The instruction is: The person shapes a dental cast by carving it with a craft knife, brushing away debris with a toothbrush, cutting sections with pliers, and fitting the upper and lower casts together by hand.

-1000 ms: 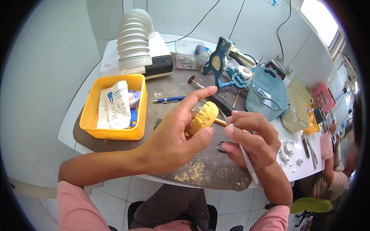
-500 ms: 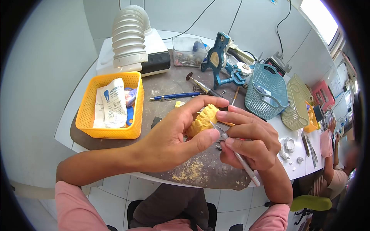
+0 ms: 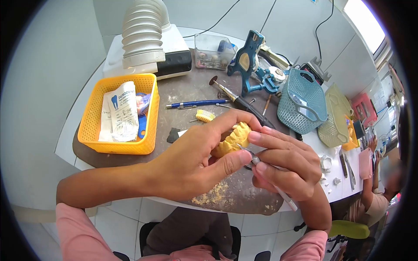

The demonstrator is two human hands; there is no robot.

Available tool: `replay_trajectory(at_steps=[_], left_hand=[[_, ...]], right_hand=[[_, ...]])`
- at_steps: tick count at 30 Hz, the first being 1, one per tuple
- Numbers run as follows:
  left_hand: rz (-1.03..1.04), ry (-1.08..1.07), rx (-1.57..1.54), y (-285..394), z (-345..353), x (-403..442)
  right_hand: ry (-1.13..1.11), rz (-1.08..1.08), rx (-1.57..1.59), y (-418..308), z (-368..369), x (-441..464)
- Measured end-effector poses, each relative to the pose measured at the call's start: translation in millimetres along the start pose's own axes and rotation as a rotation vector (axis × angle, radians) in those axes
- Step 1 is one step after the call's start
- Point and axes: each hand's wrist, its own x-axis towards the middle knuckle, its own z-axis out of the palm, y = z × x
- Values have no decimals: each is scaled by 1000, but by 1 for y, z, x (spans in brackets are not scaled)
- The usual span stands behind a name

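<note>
A yellow dental model (image 3: 235, 138) with a row of teeth rests in my left hand (image 3: 196, 158), whose fingers and thumb curve round it. My right hand (image 3: 289, 163) grips a slim silver carving knife (image 3: 285, 198) like a pen. The knife's tip meets the model's lower right side, close to my left thumb. The fingertips of my right hand touch the model's right edge. Beneath my hands, yellow shavings (image 3: 213, 195) lie scattered on the brown mat (image 3: 250, 198).
A yellow basket (image 3: 115, 148) holds papers at the left. Behind stand a white hose machine (image 3: 178, 41), a clear box (image 3: 213, 58) and a teal articulator (image 3: 248, 63). A handpiece (image 3: 241, 102) and blue pen (image 3: 198, 103) lie mid-mat. Baskets (image 3: 300, 102) and another person (image 3: 374, 195) are at the right.
My right hand has moved left and up to the model, bringing the knife tip from beside it onto its side. The view has shifted slightly, showing a small yellow piece behind my left hand.
</note>
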Motion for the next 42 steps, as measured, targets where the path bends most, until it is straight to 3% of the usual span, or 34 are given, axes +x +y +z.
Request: replay_trajectory(at_steps=[6,15,17,27,32,35,42], left_hand=[[147,119,18,-6,7,2],[111,139,-40,-3,10,-1],[18,78,-41,1,7,-3],[9,80,-49,2,8,-3],[151,158,12,0,13,1],[116,142,53,-4,10,1],[64,100,27,5,6,0]], right_hand=[[-34,-6,-33,1,1,-3],[9,15,23,-1,3,-2],[13,23,24,-2,3,-2],[15,-28,-1,-1,3,-2],[21,25,3,-6,2,0],[118,80,88,-5,6,-3],[34,91,58,-6,-2,-5]])
